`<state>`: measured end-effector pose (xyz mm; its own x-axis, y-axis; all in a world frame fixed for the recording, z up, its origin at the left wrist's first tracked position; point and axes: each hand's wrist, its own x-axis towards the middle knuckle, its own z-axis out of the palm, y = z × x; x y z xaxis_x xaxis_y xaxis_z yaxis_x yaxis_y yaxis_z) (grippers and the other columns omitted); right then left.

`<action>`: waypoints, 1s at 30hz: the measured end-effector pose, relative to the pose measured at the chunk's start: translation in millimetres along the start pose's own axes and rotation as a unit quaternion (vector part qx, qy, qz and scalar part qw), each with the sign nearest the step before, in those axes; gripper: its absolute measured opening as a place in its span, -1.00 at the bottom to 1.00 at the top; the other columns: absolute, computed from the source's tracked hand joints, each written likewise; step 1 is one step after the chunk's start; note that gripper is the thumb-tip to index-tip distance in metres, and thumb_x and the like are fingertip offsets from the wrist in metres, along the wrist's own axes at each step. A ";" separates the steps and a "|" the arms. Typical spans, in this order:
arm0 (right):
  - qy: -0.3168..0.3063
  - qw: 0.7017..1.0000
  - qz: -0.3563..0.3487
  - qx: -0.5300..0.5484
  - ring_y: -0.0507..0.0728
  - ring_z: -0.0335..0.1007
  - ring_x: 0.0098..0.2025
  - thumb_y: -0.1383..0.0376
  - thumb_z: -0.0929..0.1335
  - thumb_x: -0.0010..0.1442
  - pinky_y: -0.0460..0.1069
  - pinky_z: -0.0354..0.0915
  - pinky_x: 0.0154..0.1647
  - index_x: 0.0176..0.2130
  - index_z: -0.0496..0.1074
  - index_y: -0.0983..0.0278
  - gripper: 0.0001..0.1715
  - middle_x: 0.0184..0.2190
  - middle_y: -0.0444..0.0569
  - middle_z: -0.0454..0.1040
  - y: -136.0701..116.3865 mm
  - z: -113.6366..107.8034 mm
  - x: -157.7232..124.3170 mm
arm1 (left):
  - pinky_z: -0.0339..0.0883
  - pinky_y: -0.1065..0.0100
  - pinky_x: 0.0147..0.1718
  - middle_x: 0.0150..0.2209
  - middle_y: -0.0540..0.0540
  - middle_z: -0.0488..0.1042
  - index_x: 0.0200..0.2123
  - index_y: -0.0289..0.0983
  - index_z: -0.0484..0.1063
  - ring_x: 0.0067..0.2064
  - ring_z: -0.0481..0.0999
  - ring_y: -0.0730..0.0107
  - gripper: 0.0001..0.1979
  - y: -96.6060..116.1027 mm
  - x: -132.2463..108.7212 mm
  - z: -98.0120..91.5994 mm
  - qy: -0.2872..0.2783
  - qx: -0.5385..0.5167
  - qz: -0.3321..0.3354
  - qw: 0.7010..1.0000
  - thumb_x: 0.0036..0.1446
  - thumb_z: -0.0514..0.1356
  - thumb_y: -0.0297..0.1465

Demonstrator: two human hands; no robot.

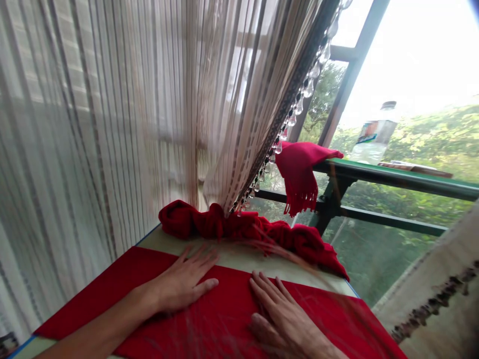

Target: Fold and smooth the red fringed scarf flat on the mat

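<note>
A flat red cloth [228, 319] lies spread across a pale table with a blue edge. My left hand [187, 281] rests on it, fingers stretched forward over the cloth's far edge and thumb pointing right. To the right, my right hand [280, 316] lies palm down on the same cloth, its fingers extended toward the far edge. Neither hand holds anything. Beyond both hands, a bunched red cloth [239, 227] runs along the far end of the table. Loose strands blur across the foreground.
A striped sheer curtain [149, 114] with a beaded edge hangs along the left and far side. At right, a dark railing [392, 180] bears a fringed red scarf [299, 172] and a plastic bottle [376, 134]. Another curtain [445, 294] hangs lower right. Trees show outside.
</note>
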<state>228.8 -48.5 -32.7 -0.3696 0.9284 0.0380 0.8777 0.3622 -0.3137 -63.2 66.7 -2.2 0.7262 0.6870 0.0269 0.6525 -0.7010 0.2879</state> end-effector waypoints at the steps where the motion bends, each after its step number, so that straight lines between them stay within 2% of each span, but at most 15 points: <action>1: 0.000 1.000 -0.001 0.000 0.35 -0.29 0.52 -0.16 0.14 0.40 0.44 -0.20 0.48 0.45 -0.07 0.15 -0.17 0.50 -0.01 -0.16 -0.7 -1.9 -0.2 | -0.34 -0.25 0.41 0.51 -0.10 -0.17 0.50 -0.12 -0.09 0.51 -0.25 -0.04 -0.30 1.1 -0.6 -0.6 -0.002 0.003 -0.003 1.000 0.46 -0.08 0.05; 4: 0.034 0.999 -0.005 -0.003 0.36 -0.34 0.53 -0.17 0.19 0.37 0.45 -0.22 0.48 0.46 -0.11 0.15 -0.10 0.51 0.01 -0.22 -2.0 -6.5 -1.2 | -0.38 -0.25 0.41 0.52 -0.06 -0.27 0.51 -0.11 -0.16 0.51 -0.33 -0.02 -0.29 6.4 -2.3 -3.4 0.018 0.016 -0.002 1.000 0.46 -0.10 0.05; 6: 0.045 0.999 -0.004 -0.004 0.36 -0.39 0.53 -0.17 0.23 0.35 0.46 -0.27 0.48 0.47 -0.14 0.13 -0.06 0.51 0.00 -0.25 -3.6 -8.1 -2.0 | -0.38 -0.27 0.40 0.51 -0.06 -0.25 0.51 -0.10 -0.13 0.51 -0.34 -0.03 -0.30 11.5 -3.3 -5.0 0.013 0.019 0.009 1.000 0.46 -0.09 0.06; 11: -0.030 0.999 0.016 0.012 0.37 -0.39 0.53 -0.16 0.27 0.31 0.46 -0.33 0.48 0.47 -0.13 0.19 -0.02 0.51 0.01 -0.23 -11.5 -11.6 -3.0 | -0.36 -0.28 0.40 0.51 -0.08 -0.18 0.50 -0.13 -0.06 0.51 -0.31 -0.05 -0.29 28.9 -6.0 -6.9 -0.001 0.017 0.037 0.999 0.44 -0.03 0.05; 15: -0.041 0.998 0.032 0.017 0.35 -0.40 0.54 -0.15 0.26 0.32 0.42 -0.34 0.50 0.47 -0.11 0.23 -0.02 0.51 0.02 -0.23 -19.4 -17.5 -2.3 | -0.38 -0.19 0.43 0.51 -0.06 -0.18 0.51 -0.13 -0.11 0.51 -0.29 0.03 -0.28 46.2 -9.1 -9.0 -0.024 -0.001 0.057 0.998 0.44 -0.01 0.03; 19: -0.045 0.998 0.043 0.014 0.35 -0.37 0.54 -0.17 0.23 0.33 0.40 -0.31 0.51 0.46 -0.08 0.25 -0.03 0.51 0.03 -0.21 -25.0 -22.5 -1.9 | -0.35 -0.10 0.45 0.51 -0.07 -0.17 0.51 -0.16 -0.10 0.51 -0.25 0.07 -0.29 59.5 -11.0 -9.8 -0.084 -0.028 0.067 0.994 0.45 0.03 -0.05; 24: -0.035 0.998 0.044 0.005 0.35 -0.33 0.53 -0.22 0.19 0.33 0.40 -0.28 0.51 0.46 -0.07 0.26 -0.02 0.51 0.06 -0.18 -22.7 -19.6 0.9 | -0.35 -0.13 0.44 0.50 -0.12 -0.10 0.50 -0.18 -0.03 0.51 -0.20 0.03 -0.29 60.8 -8.1 -6.4 -0.097 -0.038 0.063 0.993 0.44 0.05 -0.04; 30: 0.009 1.000 -0.009 0.014 0.34 -0.27 0.53 -0.15 0.21 0.37 0.39 -0.23 0.51 0.47 -0.08 0.24 -0.07 0.50 0.10 -0.13 -19.3 -6.7 9.7 | -0.32 -0.13 0.44 0.49 -0.13 -0.09 0.50 -0.18 -0.05 0.51 -0.15 0.01 -0.25 57.0 -6.5 -0.6 -0.085 -0.021 0.065 0.994 0.42 0.04 0.02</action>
<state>210.4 -45.9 -19.9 -0.3791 0.9234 0.0599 0.8624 0.3760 -0.3390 -30.9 22.5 14.6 0.8316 0.5473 -0.0940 0.5443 -0.7698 0.3332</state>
